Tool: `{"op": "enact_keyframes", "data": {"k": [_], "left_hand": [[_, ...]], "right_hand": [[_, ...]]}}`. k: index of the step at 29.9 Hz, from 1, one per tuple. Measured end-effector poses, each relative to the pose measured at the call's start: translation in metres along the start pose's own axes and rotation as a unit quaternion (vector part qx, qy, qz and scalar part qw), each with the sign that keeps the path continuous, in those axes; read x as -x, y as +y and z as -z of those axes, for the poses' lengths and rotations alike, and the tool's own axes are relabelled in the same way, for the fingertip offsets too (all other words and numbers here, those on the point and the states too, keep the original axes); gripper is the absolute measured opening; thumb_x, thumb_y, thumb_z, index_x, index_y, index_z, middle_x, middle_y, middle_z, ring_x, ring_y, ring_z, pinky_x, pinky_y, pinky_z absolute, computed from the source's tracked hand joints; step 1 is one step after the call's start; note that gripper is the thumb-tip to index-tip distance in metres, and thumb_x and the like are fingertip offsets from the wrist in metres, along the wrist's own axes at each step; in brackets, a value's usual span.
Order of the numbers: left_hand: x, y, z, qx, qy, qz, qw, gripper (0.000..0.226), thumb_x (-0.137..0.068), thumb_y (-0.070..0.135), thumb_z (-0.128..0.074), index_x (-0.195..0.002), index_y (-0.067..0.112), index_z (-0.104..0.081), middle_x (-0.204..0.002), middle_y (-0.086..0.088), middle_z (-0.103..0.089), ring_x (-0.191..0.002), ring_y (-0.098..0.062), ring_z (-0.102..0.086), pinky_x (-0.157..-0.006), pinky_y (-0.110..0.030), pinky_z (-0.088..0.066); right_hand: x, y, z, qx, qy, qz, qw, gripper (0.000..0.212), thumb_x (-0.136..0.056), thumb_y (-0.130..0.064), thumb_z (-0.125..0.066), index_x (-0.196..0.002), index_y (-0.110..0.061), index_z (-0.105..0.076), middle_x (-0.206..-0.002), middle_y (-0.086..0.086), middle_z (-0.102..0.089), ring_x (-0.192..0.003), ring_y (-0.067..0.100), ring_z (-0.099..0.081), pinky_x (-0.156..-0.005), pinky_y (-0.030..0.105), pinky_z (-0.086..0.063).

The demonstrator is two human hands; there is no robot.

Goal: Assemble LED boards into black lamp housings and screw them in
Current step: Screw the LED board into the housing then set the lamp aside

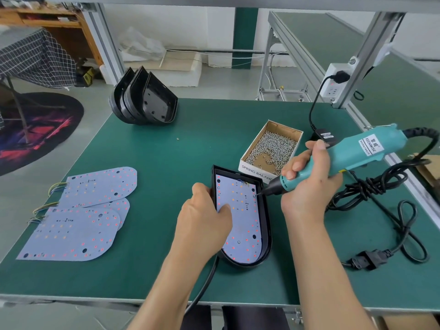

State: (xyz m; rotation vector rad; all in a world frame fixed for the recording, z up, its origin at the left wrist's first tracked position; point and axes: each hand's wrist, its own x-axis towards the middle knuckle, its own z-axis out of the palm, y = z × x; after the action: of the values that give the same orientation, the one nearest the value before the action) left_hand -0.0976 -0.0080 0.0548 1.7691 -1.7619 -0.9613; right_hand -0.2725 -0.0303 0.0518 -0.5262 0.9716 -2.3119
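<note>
1. Left edge of LED board (240,217) and housing (266,225) wall hidden under left hand (204,217).
2. Screw under driver bit (260,193) too small to tell.
3. Box (252,169) lettering partly covered by right hand (307,184).

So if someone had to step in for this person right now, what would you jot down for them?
Left hand: steadying the black housing, thumb pressing on the LED board inside it.
Right hand: gripping the teal electric screwdriver, tip at a screw on the board's right edge.
Screws are in the cardboard box behind the housing.
Spare LED boards lie at the left; empty housings are stacked at the back.
Done: board seated in this housing.
Left: finish this screw and any others, then build the remaining boards into housings.
</note>
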Motion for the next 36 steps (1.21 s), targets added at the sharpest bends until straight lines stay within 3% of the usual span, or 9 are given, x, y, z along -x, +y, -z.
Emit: {"op": "enact_keyframes", "data": {"k": [8,10,15,18,23,26,29,36], "left_hand": [[0.0006,0.0023,0.0000,0.003,0.001,0.003,1.000,0.022,-0.096,0.026,-0.062,-0.102,0.016,-0.043,-0.083,-0.004,-0.060,-0.073,-0.023,-0.058,-0.065,-0.037,-0.049],[0.0002,0.0023,-0.0007,0.002,0.004,0.003,1.000,0.023,-0.096,0.026,-0.062,-0.101,0.016,-0.043,-0.083,-0.004,-0.060,-0.074,-0.021,-0.059,-0.065,-0.036,-0.049],[-0.0009,0.0010,-0.0020,-0.003,0.008,0.007,1.000,0.023,-0.096,0.027,-0.063,-0.101,0.017,-0.043,-0.084,-0.001,-0.060,-0.076,-0.016,-0.058,-0.062,-0.029,-0.045],[-0.0016,0.0006,-0.0025,-0.004,0.011,0.009,1.000,0.023,-0.095,0.027,-0.063,-0.101,0.017,-0.043,-0.085,0.000,-0.060,-0.076,-0.015,-0.058,-0.062,-0.029,-0.045],[-0.0021,0.0010,-0.0030,-0.004,0.009,0.011,1.000,0.023,-0.095,0.027,-0.063,-0.103,0.016,-0.044,-0.085,-0.002,-0.061,-0.076,-0.017,-0.059,-0.063,-0.032,-0.047],[-0.0018,0.0010,-0.0028,-0.002,0.008,0.012,1.000,0.023,-0.095,0.027,-0.063,-0.102,0.017,-0.043,-0.084,-0.001,-0.060,-0.074,-0.015,-0.058,-0.062,-0.031,-0.046],[-0.0017,0.0012,-0.0030,0.002,0.009,0.012,1.000,0.023,-0.095,0.027,-0.063,-0.101,0.018,-0.043,-0.084,-0.001,-0.060,-0.074,-0.015,-0.057,-0.059,-0.031,-0.044],[-0.0019,0.0007,-0.0039,0.002,0.011,0.010,1.000,0.023,-0.095,0.027,-0.063,-0.101,0.018,-0.043,-0.084,0.000,-0.059,-0.073,-0.013,-0.056,-0.056,-0.029,-0.041]], "right_hand": [[-0.0009,0.0023,-0.0002,0.018,0.013,0.002,1.000,0.014,-0.090,-0.028,-0.069,-0.087,-0.017,-0.061,-0.056,0.000,-0.047,-0.043,0.019,-0.039,-0.050,0.026,-0.036],[-0.0007,0.0019,-0.0007,0.021,0.008,0.011,1.000,0.009,-0.093,-0.025,-0.067,-0.086,-0.022,-0.061,-0.055,0.000,-0.046,-0.043,0.019,-0.038,-0.050,0.026,-0.036],[0.0016,0.0012,-0.0029,0.026,-0.007,0.027,0.999,0.020,-0.093,-0.025,-0.066,-0.076,-0.036,-0.066,-0.054,-0.001,-0.046,-0.043,0.019,-0.038,-0.050,0.027,-0.036],[0.0005,0.0020,-0.0008,0.027,-0.002,0.023,0.999,0.013,-0.092,-0.025,-0.066,-0.081,-0.025,-0.060,-0.054,0.000,-0.046,-0.043,0.020,-0.038,-0.050,0.027,-0.036],[0.0006,0.0047,0.0018,0.036,0.010,0.016,0.999,0.026,-0.091,-0.027,-0.065,-0.084,-0.013,-0.044,-0.053,0.001,-0.044,-0.043,0.021,-0.037,-0.051,0.026,-0.036],[0.0019,0.0057,0.0007,0.043,0.010,0.018,0.999,0.025,-0.091,-0.028,-0.065,-0.083,-0.013,-0.047,-0.053,0.001,-0.045,-0.043,0.021,-0.037,-0.050,0.027,-0.036],[0.0038,0.0056,-0.0019,0.040,-0.002,0.026,0.999,0.012,-0.091,-0.025,-0.065,-0.080,-0.024,-0.060,-0.053,0.001,-0.045,-0.043,0.021,-0.037,-0.050,0.028,-0.035],[0.0043,0.0037,-0.0040,0.036,-0.004,0.026,0.999,0.018,-0.089,-0.025,-0.065,-0.073,-0.033,-0.063,-0.053,0.000,-0.045,-0.042,0.020,-0.037,-0.050,0.028,-0.034]]}}
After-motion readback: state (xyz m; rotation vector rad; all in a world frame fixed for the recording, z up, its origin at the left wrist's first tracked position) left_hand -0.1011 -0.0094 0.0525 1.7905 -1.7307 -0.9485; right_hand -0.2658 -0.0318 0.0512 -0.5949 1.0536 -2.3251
